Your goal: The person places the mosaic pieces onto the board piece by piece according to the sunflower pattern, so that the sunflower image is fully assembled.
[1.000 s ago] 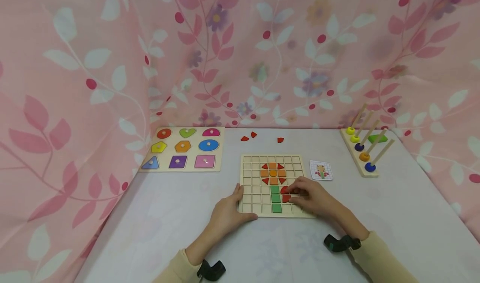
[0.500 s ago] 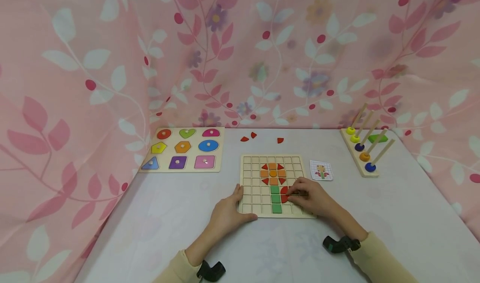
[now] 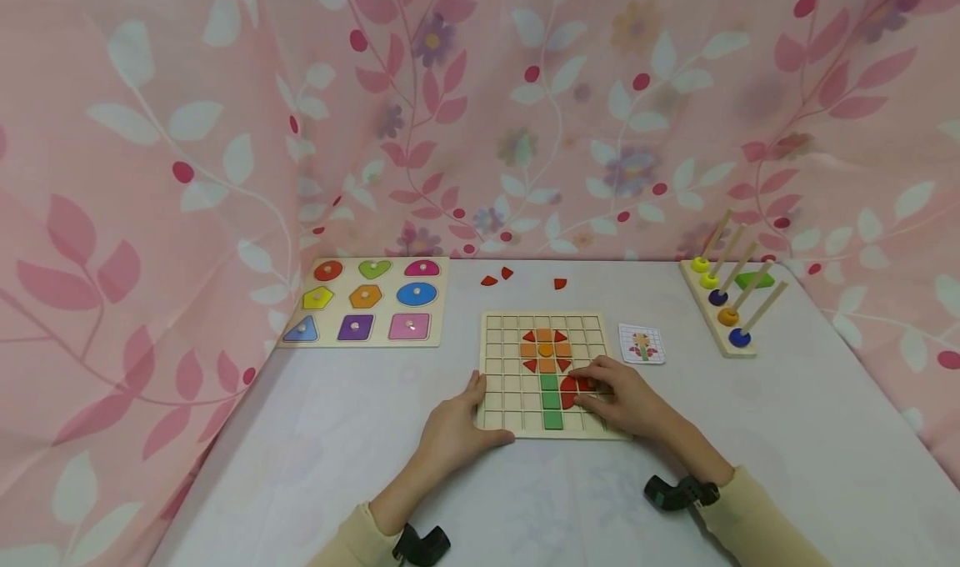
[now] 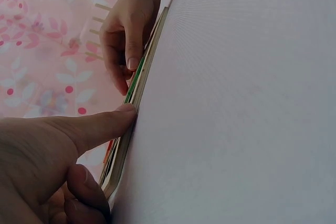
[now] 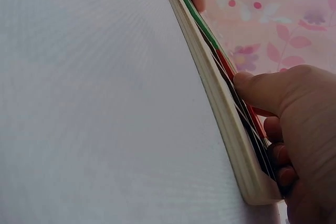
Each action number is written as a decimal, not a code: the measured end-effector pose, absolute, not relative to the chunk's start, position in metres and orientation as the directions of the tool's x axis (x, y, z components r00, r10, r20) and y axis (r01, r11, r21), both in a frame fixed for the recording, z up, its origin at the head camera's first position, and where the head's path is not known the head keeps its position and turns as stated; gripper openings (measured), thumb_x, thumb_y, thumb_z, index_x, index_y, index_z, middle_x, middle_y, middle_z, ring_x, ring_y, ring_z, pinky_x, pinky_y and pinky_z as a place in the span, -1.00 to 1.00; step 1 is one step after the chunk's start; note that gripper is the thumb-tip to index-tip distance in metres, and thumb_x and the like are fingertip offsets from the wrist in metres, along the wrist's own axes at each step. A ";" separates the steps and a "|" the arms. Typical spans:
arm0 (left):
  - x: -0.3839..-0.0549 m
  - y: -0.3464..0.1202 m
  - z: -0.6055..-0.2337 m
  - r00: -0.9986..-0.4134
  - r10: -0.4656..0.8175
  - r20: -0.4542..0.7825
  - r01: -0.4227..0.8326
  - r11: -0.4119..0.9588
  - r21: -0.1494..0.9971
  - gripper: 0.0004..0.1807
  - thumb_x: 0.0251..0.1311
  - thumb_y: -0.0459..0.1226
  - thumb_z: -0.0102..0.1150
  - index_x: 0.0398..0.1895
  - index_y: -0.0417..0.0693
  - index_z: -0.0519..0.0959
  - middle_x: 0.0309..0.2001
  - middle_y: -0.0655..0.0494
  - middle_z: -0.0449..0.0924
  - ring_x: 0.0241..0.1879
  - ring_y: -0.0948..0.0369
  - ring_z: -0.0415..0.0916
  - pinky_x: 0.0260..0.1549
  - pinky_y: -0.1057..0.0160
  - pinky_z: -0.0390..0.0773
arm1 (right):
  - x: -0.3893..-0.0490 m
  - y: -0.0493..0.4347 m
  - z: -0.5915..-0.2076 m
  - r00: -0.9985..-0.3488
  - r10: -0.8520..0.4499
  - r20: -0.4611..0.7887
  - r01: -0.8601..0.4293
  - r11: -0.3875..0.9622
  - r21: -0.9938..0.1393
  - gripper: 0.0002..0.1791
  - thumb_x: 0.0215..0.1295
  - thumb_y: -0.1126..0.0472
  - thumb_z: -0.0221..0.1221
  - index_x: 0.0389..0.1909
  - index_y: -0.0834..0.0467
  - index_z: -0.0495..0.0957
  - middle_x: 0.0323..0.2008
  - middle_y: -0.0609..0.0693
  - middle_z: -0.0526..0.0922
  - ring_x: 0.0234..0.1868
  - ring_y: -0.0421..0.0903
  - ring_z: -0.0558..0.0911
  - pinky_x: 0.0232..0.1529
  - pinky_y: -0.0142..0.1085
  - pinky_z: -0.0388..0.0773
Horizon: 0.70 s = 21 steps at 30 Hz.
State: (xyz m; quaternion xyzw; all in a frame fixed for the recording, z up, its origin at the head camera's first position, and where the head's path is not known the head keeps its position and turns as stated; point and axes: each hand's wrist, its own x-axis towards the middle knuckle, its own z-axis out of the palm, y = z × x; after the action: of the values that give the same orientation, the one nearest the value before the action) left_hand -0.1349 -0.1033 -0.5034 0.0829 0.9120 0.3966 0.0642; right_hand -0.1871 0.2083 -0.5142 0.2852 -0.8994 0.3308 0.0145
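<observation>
A pale wooden grid board (image 3: pixel 510 417) lies on the table with orange squares, red triangles and green squares (image 3: pixel 551 400) in a flower shape. My left hand (image 3: pixel 453 425) grips its near left corner, thumb along the front edge and fingers at the left side. In the left wrist view the lower fingers curl at that corner. Right of the green squares are red rounded pieces (image 3: pixel 567 393). My right hand (image 3: pixel 626 396) pinches at one, the red quarter-circle piece (image 3: pixel 583 383), its thumb and index finger on either side. The fingers partly cover these pieces.
Right of the board lies a pattern card (image 3: pixel 642 344). Several loose red pieces (image 3: pixel 560 283) lie behind it. A knobbed shape puzzle (image 3: pixel 442 300) stands back left; a peg stand (image 3: pixel 738 352) with coloured rings and a green piece (image 3: pixel 755 280) are back right.
The red rounded pieces have shifted slightly left, against the green squares. My right thumb and index finger have spread a little. My left hand stays at the corner.
</observation>
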 end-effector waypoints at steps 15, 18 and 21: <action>-0.136 -0.104 -0.504 -0.978 0.203 -0.051 0.100 0.668 0.737 0.15 -0.01 0.03 0.68 0.56 -0.32 0.32 0.60 -0.20 0.22 0.52 -0.12 0.33 0.30 -0.17 0.52 | -0.189 0.209 -0.515 -0.853 -0.486 0.192 -0.493 0.625 -0.606 -0.59 0.34 0.06 0.47 0.17 0.02 0.73 -0.15 -0.21 0.57 -0.17 -0.19 0.46 -0.16 -0.36 0.46; -0.135 -0.104 -0.503 -0.978 0.203 -0.052 0.099 0.668 0.737 0.15 0.00 0.03 0.68 0.57 -0.32 0.32 0.60 -0.20 0.22 0.52 -0.12 0.33 0.30 -0.16 0.52 | -0.190 0.209 -0.516 -0.852 -0.486 0.195 -0.495 0.625 -0.604 -0.57 0.33 0.05 0.47 0.19 0.03 0.72 -0.16 -0.21 0.57 -0.18 -0.20 0.46 -0.18 -0.37 0.44; -0.135 -0.104 -0.503 -0.978 0.203 -0.054 0.097 0.666 0.740 0.14 0.00 0.02 0.68 0.57 -0.33 0.31 0.61 -0.20 0.22 0.52 -0.11 0.33 0.30 -0.16 0.51 | -0.190 0.210 -0.517 -0.853 -0.486 0.189 -0.491 0.628 -0.604 -0.57 0.33 0.04 0.47 0.18 0.02 0.72 -0.19 -0.20 0.54 -0.19 -0.19 0.45 -0.20 -0.37 0.41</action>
State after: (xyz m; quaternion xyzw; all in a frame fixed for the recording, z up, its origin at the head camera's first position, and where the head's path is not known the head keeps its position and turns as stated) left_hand -0.1348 -0.1039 -0.5029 0.0822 0.9103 0.4003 0.0661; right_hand -0.1903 0.2101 -0.5165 0.2707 -0.9022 0.3359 0.0037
